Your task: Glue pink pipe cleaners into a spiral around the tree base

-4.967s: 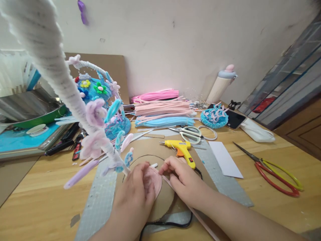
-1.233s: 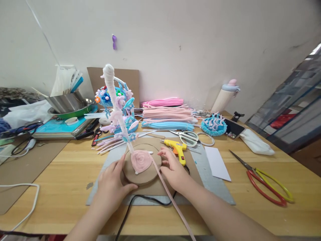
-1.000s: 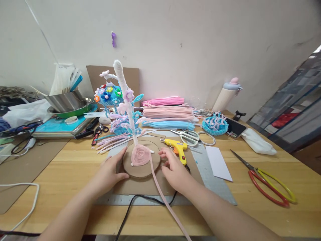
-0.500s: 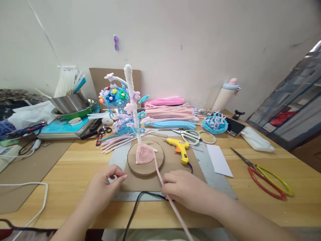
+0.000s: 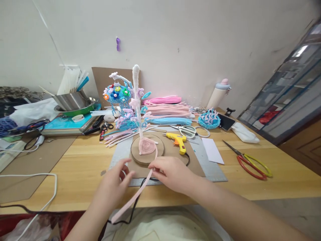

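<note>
My right hand (image 5: 169, 170) pinches a pink pipe cleaner (image 5: 136, 195) just in front of the round cardboard base (image 5: 160, 154). The loose end of the strip hangs toward the lower left, past the table edge. Its other end runs into a flat pink coil (image 5: 147, 146) lying on the base. My left hand (image 5: 120, 177) is open at the base's front left, thumb and fingers apart, holding nothing. Behind the coil rises a white fuzzy stem (image 5: 135, 80) dressed with small flowers and leaves. A yellow glue gun (image 5: 179, 140) lies right of the base.
Red-and-yellow-handled scissors (image 5: 250, 164) lie at the right, near a white card (image 5: 212, 150). Bundles of pipe cleaners (image 5: 168, 110) and pale-handled scissors (image 5: 188, 131) are behind. A black cord (image 5: 132, 211) crosses the front edge. A steel bowl (image 5: 71, 100) stands at back left.
My right hand has moved left and closer to the base, swinging the pipe cleaner's free end to the left. My left hand's fingers have spread. The camera view has shifted slightly.
</note>
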`<state>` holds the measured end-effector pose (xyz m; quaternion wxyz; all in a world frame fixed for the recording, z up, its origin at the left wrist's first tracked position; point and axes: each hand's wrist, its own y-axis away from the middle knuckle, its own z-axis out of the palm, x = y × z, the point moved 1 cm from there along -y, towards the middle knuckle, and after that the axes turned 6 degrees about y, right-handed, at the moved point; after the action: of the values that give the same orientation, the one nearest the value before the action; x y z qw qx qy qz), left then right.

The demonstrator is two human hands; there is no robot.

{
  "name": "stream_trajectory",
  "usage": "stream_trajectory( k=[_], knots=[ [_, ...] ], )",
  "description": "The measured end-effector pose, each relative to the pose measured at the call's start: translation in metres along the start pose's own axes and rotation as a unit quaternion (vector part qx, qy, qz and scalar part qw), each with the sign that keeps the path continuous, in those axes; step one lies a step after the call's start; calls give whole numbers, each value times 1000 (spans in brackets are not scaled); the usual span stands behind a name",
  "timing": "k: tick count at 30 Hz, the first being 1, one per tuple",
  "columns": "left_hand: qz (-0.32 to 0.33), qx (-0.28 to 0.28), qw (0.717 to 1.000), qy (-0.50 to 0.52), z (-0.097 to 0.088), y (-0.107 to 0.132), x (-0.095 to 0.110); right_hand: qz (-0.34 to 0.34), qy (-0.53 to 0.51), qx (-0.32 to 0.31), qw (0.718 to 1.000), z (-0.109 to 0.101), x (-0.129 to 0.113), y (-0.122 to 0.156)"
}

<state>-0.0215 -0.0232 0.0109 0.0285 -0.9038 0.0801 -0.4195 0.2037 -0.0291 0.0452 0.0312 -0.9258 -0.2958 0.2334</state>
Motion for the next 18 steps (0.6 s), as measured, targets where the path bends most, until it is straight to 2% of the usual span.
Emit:
stream_trajectory(
  k=[3,6,11,15,18],
  knots=[
    [-10,24,1000,2,6,-6,0,-6,12,-2,1000,8,-3,-5],
    [-17,52,998,17,4,-14,-7,-16,20,-13,1000,15,-4,-10],
    [-26,47,997,48,-1,-29,-18,-25,29,-56,998,20,-4,-15],
    [-60,26,995,78,-3,-40,-17,-40,-6,-76,996,14,-1,-16],
    [-80,29,994,74,-6,-47,-19,-25,-65,-45,997,3,12,-21]
  ],
)
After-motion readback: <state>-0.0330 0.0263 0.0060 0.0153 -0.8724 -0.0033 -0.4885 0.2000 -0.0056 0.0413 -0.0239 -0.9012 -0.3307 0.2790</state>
